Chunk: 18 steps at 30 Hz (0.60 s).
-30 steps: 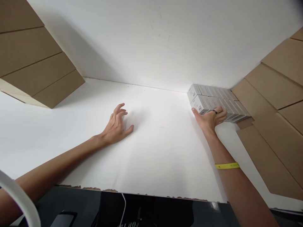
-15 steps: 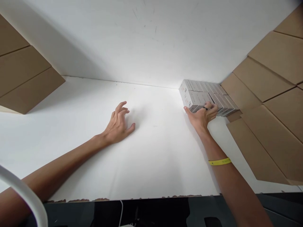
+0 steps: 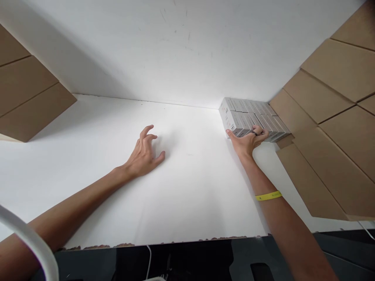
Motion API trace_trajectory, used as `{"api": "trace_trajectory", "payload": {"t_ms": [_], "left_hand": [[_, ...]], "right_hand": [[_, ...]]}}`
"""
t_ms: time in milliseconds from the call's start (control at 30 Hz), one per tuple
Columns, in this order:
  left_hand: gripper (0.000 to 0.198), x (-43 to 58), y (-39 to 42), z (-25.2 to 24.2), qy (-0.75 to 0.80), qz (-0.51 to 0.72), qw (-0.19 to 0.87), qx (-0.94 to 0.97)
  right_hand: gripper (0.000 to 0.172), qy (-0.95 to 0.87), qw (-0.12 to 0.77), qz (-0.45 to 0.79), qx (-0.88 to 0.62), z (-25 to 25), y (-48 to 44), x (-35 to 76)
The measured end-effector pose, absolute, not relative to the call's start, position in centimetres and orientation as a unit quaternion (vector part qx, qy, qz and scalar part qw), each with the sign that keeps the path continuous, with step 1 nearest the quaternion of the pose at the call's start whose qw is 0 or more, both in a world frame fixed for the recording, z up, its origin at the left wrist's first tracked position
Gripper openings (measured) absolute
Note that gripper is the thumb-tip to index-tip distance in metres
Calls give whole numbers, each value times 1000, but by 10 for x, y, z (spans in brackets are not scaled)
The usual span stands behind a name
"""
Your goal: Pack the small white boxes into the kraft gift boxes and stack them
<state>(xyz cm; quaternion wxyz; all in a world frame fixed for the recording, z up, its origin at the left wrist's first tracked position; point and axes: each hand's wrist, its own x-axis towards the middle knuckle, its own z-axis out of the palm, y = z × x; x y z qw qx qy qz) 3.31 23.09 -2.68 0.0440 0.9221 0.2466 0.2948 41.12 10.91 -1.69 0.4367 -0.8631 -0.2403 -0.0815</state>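
My left hand (image 3: 144, 154) hovers over or rests lightly on the white tabletop (image 3: 187, 195), its fingers loosely curled and spread, with nothing in them. At the back right stands a block of several small white-grey boxes (image 3: 238, 105), packed side by side in two rows against the wall. My right hand (image 3: 247, 142) is at the near row, thumb against the left front corner and the other fingers bent over the upper front edge. A dark ring and a yellow wristband (image 3: 268, 195) are on that hand and arm. The palm side of its grip is hidden.
Stacked brown cardboard boxes (image 3: 334, 156) line the right side, close to the small boxes. Another brown cardboard stack (image 3: 32, 89) stands at the left. A white wall (image 3: 175, 50) closes the back. A white curved tube (image 3: 32, 238) crosses the lower left; the table's front edge is chipped.
The view has shifted slightly. My right hand stays on the small boxes in nearly the same pose, and my left hand has hardly moved.
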Motion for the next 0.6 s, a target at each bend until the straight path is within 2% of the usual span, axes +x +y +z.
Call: {"api": "trace_trajectory", "payload": {"t_ms": [433,600], "left_hand": [[55,35,228,-25,268,282,82,917],[51,35,228,-23,268,281,86,917]], "right_hand": [[103,-268,442,-47,-854,-22,114,411],[92,-268,446,-27,-854,-13,111,399]]}}
